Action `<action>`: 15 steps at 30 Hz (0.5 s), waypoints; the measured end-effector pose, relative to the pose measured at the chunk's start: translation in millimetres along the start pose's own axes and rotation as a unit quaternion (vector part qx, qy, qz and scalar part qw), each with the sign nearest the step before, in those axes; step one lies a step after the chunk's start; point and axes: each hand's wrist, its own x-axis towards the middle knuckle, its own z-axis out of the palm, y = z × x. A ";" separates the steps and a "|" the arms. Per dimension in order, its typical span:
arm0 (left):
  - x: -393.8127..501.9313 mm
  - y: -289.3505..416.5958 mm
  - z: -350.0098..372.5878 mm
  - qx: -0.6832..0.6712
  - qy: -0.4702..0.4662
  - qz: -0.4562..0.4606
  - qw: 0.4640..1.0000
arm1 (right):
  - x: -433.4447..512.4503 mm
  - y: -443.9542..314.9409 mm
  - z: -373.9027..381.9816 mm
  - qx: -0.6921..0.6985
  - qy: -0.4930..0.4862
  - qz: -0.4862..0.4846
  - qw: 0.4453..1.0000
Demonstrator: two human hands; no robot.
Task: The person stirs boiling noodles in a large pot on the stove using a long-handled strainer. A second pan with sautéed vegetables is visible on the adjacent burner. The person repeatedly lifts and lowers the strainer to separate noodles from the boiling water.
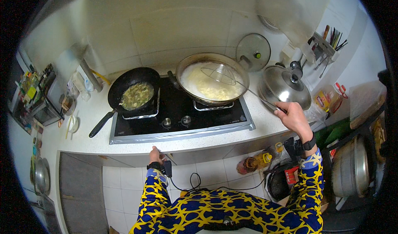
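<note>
My right hand (290, 115) grips the handle of a wire skimmer (221, 73), whose mesh head is over the large metal pan (214, 57) on the right burner. White foam and pale yellow food, perhaps noodles, fill that pan. My left hand (155, 155) rests at the counter's front edge, with its fingers partly hidden; whether it holds anything there is unclear. On the left burner stands a black wok (116, 81) holding a yellow-green food mixture (137, 95). Its handle points toward the front left. Both sit on a black gas stove (174, 109) with two knobs.
A lidded steel pot (284, 86) stands right of the stove, and a glass lid (253, 52) leans against the wall behind. A utensil rack (323, 45) hangs at the right. On the left counter is a white bowl (73, 124) with chopsticks. Oil bottles (259, 161) stand on the floor.
</note>
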 end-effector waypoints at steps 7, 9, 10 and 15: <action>-1.7 1.3 4.0 -0.010 0.013 -0.029 0.999 | -2.8 -12.5 -17.6 -0.064 -0.026 -0.040 0.997; 1.7 0.5 5.1 -0.020 0.007 -0.030 0.999 | -3.1 -16.2 -21.3 -0.086 -0.047 -0.031 0.995; 2.0 -0.5 4.5 -0.027 0.006 -0.029 0.999 | -2.2 -18.5 -22.7 -0.103 -0.048 -0.046 0.992; 3.2 -2.2 3.9 -0.029 0.001 -0.031 0.999 | 9.4 -23.7 -13.2 -0.184 -0.045 -0.077 0.979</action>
